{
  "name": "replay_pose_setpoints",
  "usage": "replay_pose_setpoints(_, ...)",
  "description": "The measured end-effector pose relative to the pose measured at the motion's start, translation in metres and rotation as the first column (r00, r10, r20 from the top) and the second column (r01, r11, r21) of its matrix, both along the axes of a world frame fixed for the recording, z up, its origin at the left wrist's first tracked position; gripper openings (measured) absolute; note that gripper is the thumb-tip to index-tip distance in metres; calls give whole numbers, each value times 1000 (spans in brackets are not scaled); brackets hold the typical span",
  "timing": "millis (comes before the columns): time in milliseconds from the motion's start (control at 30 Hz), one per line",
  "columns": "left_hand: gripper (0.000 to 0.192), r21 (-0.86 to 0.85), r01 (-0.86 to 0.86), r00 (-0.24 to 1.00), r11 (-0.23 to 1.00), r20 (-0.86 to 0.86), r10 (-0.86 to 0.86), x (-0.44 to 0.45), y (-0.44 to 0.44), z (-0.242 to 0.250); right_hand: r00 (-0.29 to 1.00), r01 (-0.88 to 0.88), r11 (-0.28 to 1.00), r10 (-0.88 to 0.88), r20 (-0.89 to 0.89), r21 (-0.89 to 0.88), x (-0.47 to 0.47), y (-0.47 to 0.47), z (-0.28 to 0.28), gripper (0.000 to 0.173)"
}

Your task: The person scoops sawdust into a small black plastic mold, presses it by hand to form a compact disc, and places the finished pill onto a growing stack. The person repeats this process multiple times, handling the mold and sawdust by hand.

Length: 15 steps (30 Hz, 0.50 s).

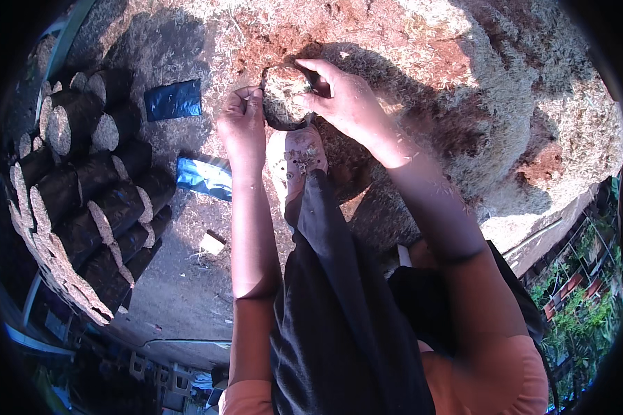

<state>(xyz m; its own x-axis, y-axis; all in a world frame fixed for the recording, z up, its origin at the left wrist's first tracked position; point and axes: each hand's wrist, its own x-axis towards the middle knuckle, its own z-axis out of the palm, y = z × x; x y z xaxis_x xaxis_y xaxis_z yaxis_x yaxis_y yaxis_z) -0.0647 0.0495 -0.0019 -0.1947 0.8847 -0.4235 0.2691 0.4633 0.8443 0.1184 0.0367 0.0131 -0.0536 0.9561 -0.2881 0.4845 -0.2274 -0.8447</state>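
Between my two hands is a black plastic grow bag [288, 98], its round mouth facing up and full of pale husk mix. My left hand [243, 116] pinches the left rim between thumb and fingers. On the right side, my right hand [337, 98] has its fingers at the outer rim and its thumb over the filling. The bag stands just beyond the toe of my pink clog [297, 153]. Its lower part is hidden from view. Loose husk mix [436, 78] is heaped around and to the right of it.
Filled black bags [109, 202] lie stacked on the left, their pale ends showing. Two flat empty bags [172, 100] lie on the ground between the stack and my left arm. A small pale block [212, 243] sits nearer me. Green plants [576, 306] grow beyond the right edge.
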Motion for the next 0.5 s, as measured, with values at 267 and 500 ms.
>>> replay_pose_setpoints(267,9,70,-85,975,994,211,69,-7,-4,-17,882,-315,926,205,425,208,20,-183,-19,40)
replay_pose_setpoints(500,9,47,-64,989,997,134,57,-1,-9,-13,540,-768,640,680,495,-41,16,-211,-69,64)
